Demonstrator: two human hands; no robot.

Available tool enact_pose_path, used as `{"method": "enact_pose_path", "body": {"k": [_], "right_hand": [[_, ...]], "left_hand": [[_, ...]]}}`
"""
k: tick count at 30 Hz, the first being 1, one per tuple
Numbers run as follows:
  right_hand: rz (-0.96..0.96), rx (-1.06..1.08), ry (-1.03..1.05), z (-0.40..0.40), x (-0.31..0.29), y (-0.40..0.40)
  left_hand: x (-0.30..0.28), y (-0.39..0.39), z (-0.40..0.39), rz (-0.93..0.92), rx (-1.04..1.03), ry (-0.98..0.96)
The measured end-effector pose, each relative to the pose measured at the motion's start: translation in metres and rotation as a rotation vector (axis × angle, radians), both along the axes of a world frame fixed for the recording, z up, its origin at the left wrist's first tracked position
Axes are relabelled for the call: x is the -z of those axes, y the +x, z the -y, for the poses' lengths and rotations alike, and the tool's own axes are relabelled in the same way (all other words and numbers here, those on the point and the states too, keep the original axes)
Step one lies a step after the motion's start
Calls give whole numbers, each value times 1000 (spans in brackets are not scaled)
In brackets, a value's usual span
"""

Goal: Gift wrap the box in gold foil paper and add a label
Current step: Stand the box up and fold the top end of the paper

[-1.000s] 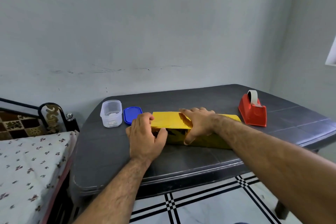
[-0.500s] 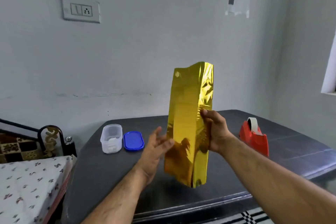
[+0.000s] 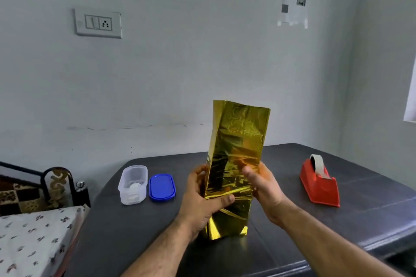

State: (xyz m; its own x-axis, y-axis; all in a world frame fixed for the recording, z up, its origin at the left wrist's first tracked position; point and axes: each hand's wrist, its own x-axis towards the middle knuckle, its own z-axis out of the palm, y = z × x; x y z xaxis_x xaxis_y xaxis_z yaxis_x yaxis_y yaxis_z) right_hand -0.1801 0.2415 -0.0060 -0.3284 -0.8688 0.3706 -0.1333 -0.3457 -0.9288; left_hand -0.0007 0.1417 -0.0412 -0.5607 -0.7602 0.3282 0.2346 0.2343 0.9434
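The foil-wrapped box (image 3: 236, 164) is gripped upright by both hands, left hand (image 3: 203, 198) and right hand (image 3: 266, 189), fingers curled; open ends should be creased flat, then taped.

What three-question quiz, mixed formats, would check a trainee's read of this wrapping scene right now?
1. True or false: the gold foil-wrapped box lies flat on the dark grey table.
2. Which hand has its thumb laid across the front of the foil? A. left hand B. right hand
3. Fill in: the blue oval lid lies beside the clear plastic ____.

Key: 1. False, it is held upright. 2. A. 3. container.
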Motion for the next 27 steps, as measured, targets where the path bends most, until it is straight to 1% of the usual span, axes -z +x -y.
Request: {"method": "enact_pose_path", "body": {"k": [3,6,12,16,18,21,24,27], "right_hand": [[-32,7,35,-5,6,8],[-71,-16,66,-9,15,7],[-90,21,152,-19,54,9],[-154,60,239,-26,65,12],[-170,77,275,-27,62,11],[-214,118,312,-27,61,10],[-247,143,357,-28,65,5],[-222,131,374,-34,63,10]], "left_hand": [[15,3,1,15,-8,5],[24,3,2,22,6,73],[28,4,3,-20,11,141],[24,3,0,-80,-40,106],[20,4,-3,-47,-47,47],[17,9,-5,61,-33,-33],[16,17,-3,161,-55,-52],[18,25,-5,262,-71,-67]]}}
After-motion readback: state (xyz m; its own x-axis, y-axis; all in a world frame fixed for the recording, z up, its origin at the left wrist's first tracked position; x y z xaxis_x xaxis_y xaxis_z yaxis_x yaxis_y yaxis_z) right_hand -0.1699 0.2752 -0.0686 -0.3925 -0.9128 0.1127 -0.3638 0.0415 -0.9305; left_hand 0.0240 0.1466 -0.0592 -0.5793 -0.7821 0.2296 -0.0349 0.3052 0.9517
